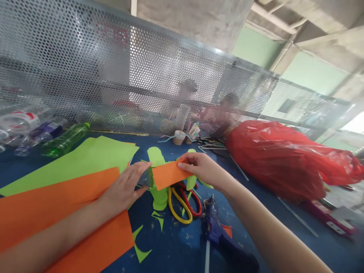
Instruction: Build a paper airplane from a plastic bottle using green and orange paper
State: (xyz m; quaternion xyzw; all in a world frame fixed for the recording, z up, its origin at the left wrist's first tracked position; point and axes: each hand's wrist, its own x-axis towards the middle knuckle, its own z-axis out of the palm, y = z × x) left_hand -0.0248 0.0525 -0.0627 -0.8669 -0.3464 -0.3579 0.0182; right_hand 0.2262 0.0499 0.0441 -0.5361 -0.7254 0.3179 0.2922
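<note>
My right hand (pixel 196 165) pinches the right end of an orange paper strip (pixel 169 174) between thumb and fingers. The strip's left end meets a clear, see-through plastic piece (pixel 146 177), which my left hand (pixel 129 184) grips with curved fingers; its full shape is partly hidden. Beneath the hands lie cut green paper shapes (pixel 159 199) with rounded ends. Just below the strip are scissors (pixel 182 208) with one yellow and one red handle loop, blades covered. A blue glue gun (pixel 214 223) with a white glue stick near it lies under my right forearm.
Large green (pixel 110 151) and orange sheets (pixel 110 239) spread at left, beside green scraps (pixel 140 250). Plastic bottles (pixel 66 140) lie at back left. Small cups (pixel 179 137) stand before a perforated metal screen (pixel 159 76), with people behind it. A red plastic bag (pixel 273 159) bulges at right.
</note>
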